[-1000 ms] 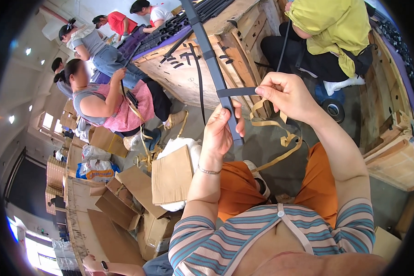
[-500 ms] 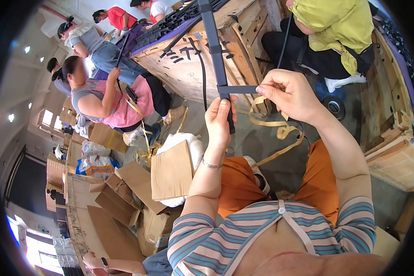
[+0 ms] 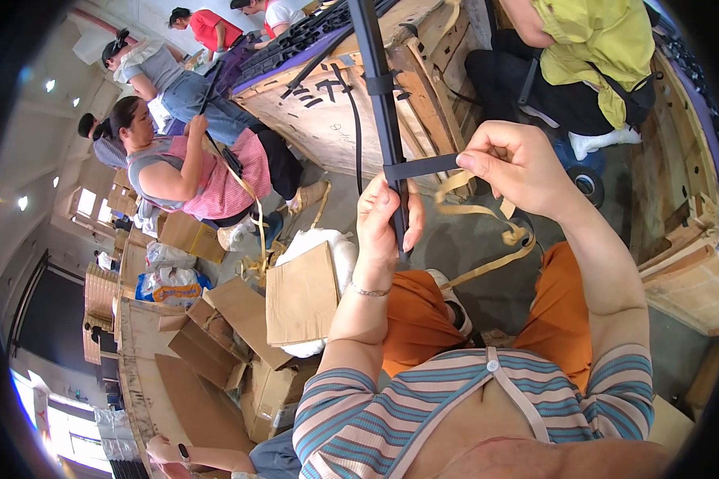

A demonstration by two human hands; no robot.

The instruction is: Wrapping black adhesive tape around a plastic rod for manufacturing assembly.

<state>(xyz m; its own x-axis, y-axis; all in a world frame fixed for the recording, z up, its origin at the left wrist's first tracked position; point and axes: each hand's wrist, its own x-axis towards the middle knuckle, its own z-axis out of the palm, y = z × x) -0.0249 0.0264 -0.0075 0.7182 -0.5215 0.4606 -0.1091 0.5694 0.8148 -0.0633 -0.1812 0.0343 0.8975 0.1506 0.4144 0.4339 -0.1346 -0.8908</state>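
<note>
A long black bar (image 3: 387, 120) slants down toward me from the top of the view. Its lower part lies in my left hand (image 3: 379, 214), the thumb on one side and curled fingers on the other. Just above that hand, a black tape strip (image 3: 425, 166) goes round the bar and stretches to the right. My right hand (image 3: 519, 169) pinches the strip's free end between thumb and fingertips. Higher on the bar sits another black band (image 3: 379, 84). A thin yellowish ribbon (image 3: 495, 263) hangs in loops below my right hand.
A wooden crate (image 3: 311, 132) stands ahead, with short black strips stuck on its side. A black tape roll (image 3: 589, 185) is at the right, near a person in yellow-green (image 3: 591, 40). Cardboard (image 3: 299, 295) rests on a white bundle at left. A person in a pink apron (image 3: 244, 172) sits beyond.
My left hand has shifted slightly down along the bar, its fingers now spread wider around it. The strip slants more, its right end higher. My right hand still pinches it, slightly farther right.
</note>
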